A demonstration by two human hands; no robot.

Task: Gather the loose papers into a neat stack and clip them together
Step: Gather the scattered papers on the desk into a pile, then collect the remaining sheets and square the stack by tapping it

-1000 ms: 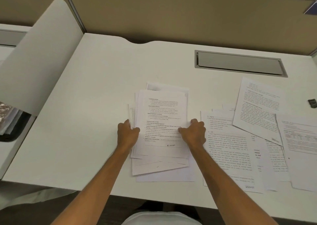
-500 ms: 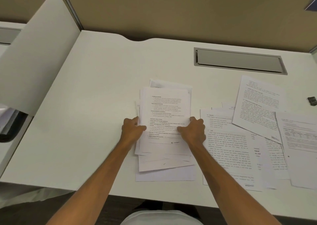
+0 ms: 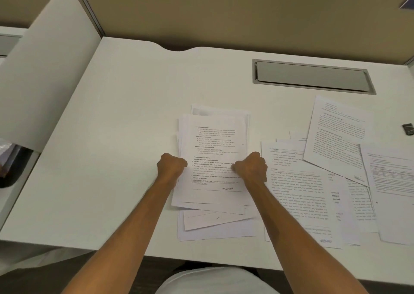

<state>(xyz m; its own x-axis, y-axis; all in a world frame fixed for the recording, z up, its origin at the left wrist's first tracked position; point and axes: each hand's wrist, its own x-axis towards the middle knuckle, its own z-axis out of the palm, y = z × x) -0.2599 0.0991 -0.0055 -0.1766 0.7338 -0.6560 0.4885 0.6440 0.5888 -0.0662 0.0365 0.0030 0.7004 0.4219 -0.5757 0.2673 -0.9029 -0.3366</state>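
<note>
A white surface [image 3: 125, 136] fills most of the view from the person's head camera, backed at 12 o'clock by a beige partition wall [image 3: 224, 13] and flanked at 9 o'clock by a white divider panel [image 3: 51, 69] with a rounded corner. From 3 to 4 o'clock, loose printed sheets [image 3: 298, 192] lie spread flat and overlapping, one tilted sheet [image 3: 336, 136] resting across the corners of its neighbours. At the centre sits the gathered pile of papers [image 3: 215, 141], just beside the spread. Its upper sheets are roughly squared, its lower ones fan out unevenly toward 6 o'clock, and the word "E-mail" is readable near the foot of the top page. A grey recessed cable hatch [image 3: 311, 76] is set into the surface at 1 o'clock, well apart from the papers. The left hand [image 3: 171, 166] grips the pile's left edge and the right hand [image 3: 252, 166] its right edge, both with fingers curled tight around the paper, thumbs lying over the top page. A small black object [image 3: 408, 129], too small to identify, lies at the far 3 o'clock edge.
</note>
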